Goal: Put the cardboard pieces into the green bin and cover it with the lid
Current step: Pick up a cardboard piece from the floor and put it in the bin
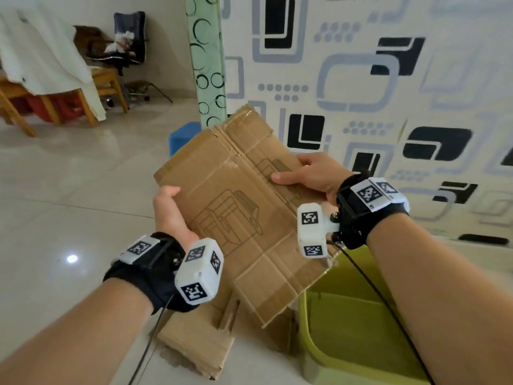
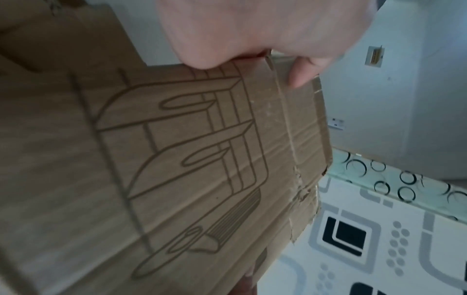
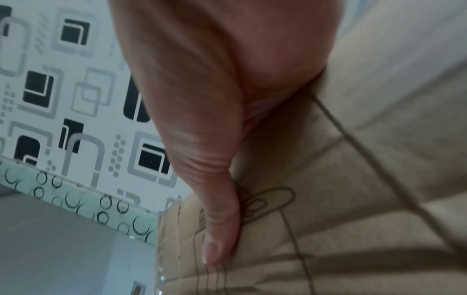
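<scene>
A: Cardboard sheet, held in the air between your two hands, its lower corner over the rim of the green bin. What could go wrong?

B: You may jam it. The sheet looks wider than the opening; unfolded, it could catch the rim and tip the bin.

A: And the grip?

B: Your left hand wraps the near edge, thumb on top. Your right hand pinches the far edge, thumb flat on the print. More cardboard lies below your left wrist. No lid in view.
</scene>
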Demonstrator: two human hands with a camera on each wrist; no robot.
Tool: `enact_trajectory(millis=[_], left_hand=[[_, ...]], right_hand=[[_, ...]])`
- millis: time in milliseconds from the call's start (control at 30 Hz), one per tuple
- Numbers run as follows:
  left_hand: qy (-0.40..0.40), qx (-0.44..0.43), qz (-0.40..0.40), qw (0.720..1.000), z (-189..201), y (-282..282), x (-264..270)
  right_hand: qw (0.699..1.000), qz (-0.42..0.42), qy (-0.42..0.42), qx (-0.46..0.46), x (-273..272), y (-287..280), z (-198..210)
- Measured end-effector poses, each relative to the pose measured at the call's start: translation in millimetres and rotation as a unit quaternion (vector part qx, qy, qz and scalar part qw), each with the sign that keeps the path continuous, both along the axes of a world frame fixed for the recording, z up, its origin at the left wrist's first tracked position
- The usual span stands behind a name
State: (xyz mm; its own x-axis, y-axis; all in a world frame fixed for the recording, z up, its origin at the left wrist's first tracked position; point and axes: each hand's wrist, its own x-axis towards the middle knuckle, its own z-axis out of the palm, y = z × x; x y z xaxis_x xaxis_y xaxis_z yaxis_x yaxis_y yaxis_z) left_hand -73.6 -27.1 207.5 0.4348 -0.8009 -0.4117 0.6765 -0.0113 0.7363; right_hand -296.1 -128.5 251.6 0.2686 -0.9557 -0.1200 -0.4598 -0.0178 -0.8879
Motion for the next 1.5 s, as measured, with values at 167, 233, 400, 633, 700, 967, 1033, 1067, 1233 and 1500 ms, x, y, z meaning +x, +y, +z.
enact_trajectory(millis=[167,233,400,633,700,967,1033,1067,1233,1500], left_hand=[[-0.067,0.003,-0.048,0.997,18,-7,-32],[-0.091,-0.007,-0.108,0.990,19,-8,-43],[-0.238,-0.020,-0.269,0.933,-5,-9,-78],[-0.358,0.057,-0.382,0.850,-53,-9,-130],[-0.386,0.077,-0.415,0.821,-61,-10,-139],[-0.398,0.086,-0.329,0.852,-78,-21,-147],[-0.426,0.093,-0.313,0.844,-84,-24,-149],[-0.440,0.099,-0.311,0.837,-88,-25,-150],[-0.474,0.130,-0.367,0.790,-109,-22,-152],[-0.438,0.139,-0.371,0.807,-119,-32,-157]], right_hand=[[0.997,-0.006,0.074,-0.026,-72,17,18],[0.991,-0.002,0.123,-0.047,-98,21,30],[0.967,0.020,0.231,-0.102,-158,20,59],[0.949,0.080,0.300,-0.060,-199,0,15],[0.947,0.095,0.305,-0.042,-208,-7,-9],[0.952,0.148,0.265,0.050,-236,-23,-79],[0.950,0.154,0.262,0.066,-239,-27,-90],[0.949,0.156,0.266,0.070,-240,-29,-94],[0.940,0.158,0.285,0.098,-255,-36,-117],[0.916,0.197,0.332,0.110,-224,-26,-173]])
